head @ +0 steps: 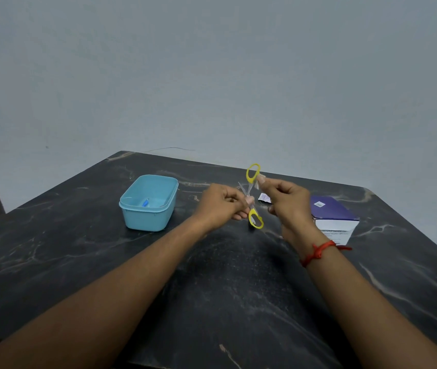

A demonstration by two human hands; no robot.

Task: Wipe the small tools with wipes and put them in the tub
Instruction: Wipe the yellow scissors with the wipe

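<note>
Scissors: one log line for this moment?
scissors open, airborne | left hand holds | right hand wiping | tub left

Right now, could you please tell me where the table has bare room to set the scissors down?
The widest bare patch is the near table between the forearms. There is also room left of the tub. It is crowded between the scissors, the packet and the box, where the left hand and right hand work.

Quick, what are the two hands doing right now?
Left hand: closed, holding the scissors near the blades.
Right hand: closed, pinching a wipe by the scissors.
</note>
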